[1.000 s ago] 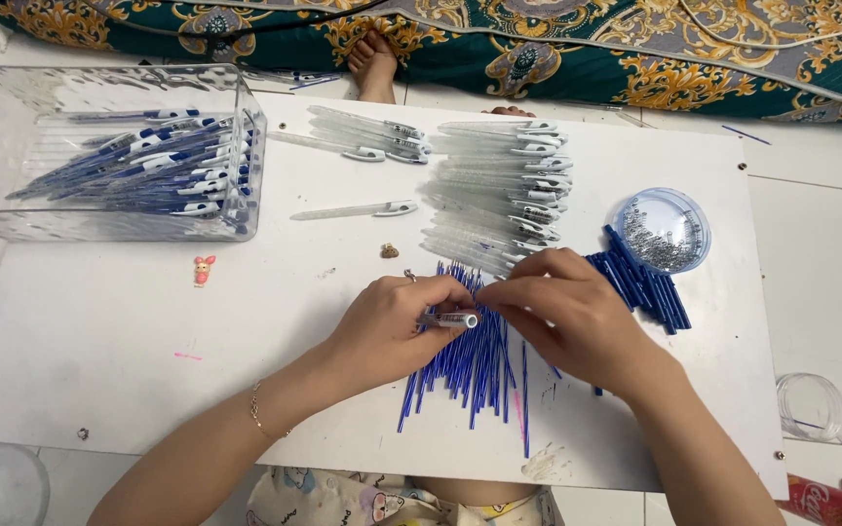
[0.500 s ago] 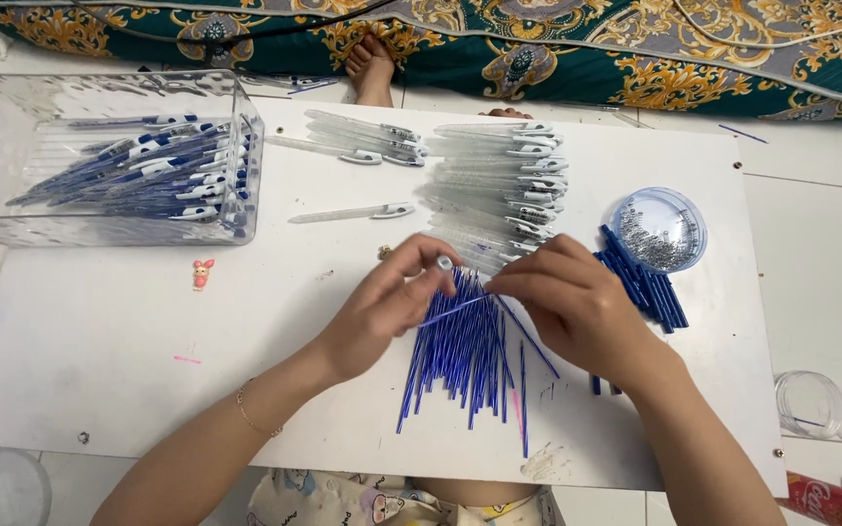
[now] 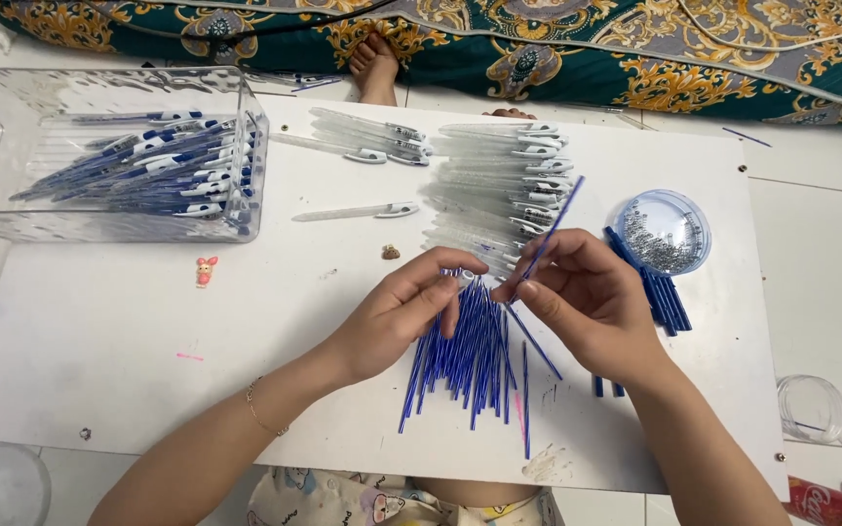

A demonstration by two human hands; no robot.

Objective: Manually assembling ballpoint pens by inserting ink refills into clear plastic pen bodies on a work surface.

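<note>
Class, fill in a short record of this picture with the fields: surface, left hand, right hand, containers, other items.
surface: white board on a tiled floor
left hand: left hand pinches a small clear plastic pen part over the loose pile of blue ink refills
right hand: right hand holds one thin blue refill, tilted
containers: clear plastic bin of assembled blue pens; round clear dish of small metal bits
other items: stack of clear pen barrels

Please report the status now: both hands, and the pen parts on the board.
Left hand pinches small clear piece. Right hand holds blue refill, tilted up. Loose refill pile beneath. Nothing between hands.
</note>
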